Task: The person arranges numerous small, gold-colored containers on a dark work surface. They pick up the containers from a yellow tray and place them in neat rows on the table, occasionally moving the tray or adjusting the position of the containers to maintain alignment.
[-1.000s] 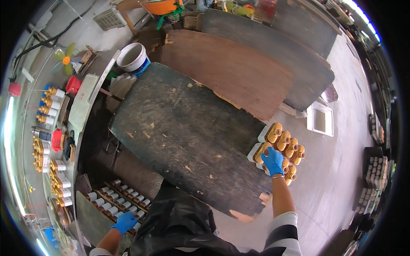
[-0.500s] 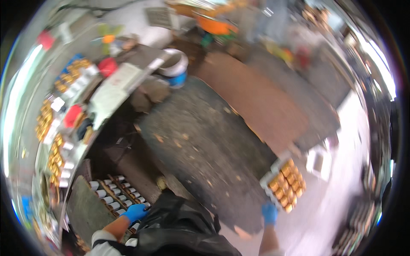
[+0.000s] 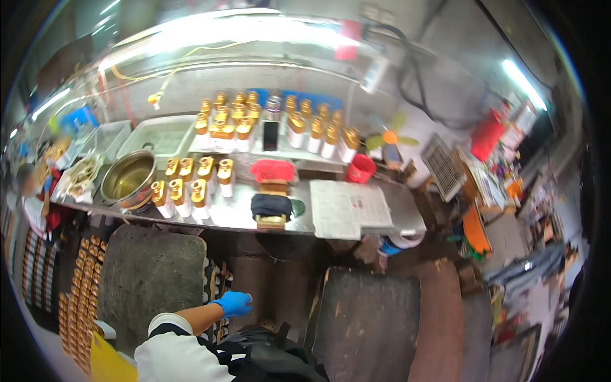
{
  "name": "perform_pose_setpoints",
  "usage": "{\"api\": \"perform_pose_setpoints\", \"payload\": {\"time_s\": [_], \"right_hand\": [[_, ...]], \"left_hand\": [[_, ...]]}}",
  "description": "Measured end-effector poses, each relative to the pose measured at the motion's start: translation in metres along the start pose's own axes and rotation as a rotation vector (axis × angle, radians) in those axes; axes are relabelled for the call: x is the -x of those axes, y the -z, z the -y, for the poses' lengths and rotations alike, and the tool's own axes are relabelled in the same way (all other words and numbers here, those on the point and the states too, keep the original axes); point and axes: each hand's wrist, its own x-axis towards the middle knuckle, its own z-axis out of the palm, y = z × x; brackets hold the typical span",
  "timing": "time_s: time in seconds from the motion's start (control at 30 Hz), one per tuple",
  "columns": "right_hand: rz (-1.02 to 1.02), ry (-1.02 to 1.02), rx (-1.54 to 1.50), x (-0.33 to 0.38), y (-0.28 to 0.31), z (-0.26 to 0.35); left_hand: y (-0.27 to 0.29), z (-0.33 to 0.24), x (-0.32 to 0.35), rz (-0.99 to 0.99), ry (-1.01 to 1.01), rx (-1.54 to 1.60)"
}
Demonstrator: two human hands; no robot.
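Note:
My left hand (image 3: 234, 304), in a blue glove with a white sleeve behind it, is held low in front of my dark apron (image 3: 270, 353). Its fingers look curled together; whether anything small is between them I cannot make out. Just left of it, a dark worn board (image 3: 153, 267) partly covers rows of white and gold pieces, whose ends show along its right edge. My right hand is outside the view. Ahead, on the metal workbench (image 3: 289, 219), stand white bottle-shaped pieces with gold tops (image 3: 198, 194). A black cloth-like bundle (image 3: 271, 207) lies on a block there.
The bench also holds a metal pot (image 3: 129, 178), white bins (image 3: 158, 137), a red cup (image 3: 361, 169) and a newspaper sheet (image 3: 350, 209). Right of me is another dark board (image 3: 369, 321). A bucket (image 3: 404, 240) stands under the bench end. Another person (image 3: 35, 207) is at far left.
My view has swung left to face the bench. The right hand, which was at a tray of gold-topped pieces, has left the picture. My left hand now shows beside the board's right edge.

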Motion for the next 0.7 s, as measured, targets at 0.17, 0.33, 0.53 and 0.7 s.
{"api": "perform_pose_setpoints", "payload": {"time_s": [0.17,0.33,0.53,0.7], "right_hand": [[0.141,0.084,0.135,-0.056,0.003,0.058],[0.259,0.095,0.258,-0.093,-0.001,0.087],[0.283,0.163,0.325,-0.138,0.019,0.102],[0.157,0.521,0.172,-0.211,0.054,0.16]], "left_hand": [[-0.002,0.036,0.025,0.089,0.227,0.04],[-0.005,0.039,0.047,0.143,0.145,0.059],[0.062,0.033,0.06,-0.256,0.378,0.309],[0.113,0.075,0.043,-0.673,0.438,0.218]]}}
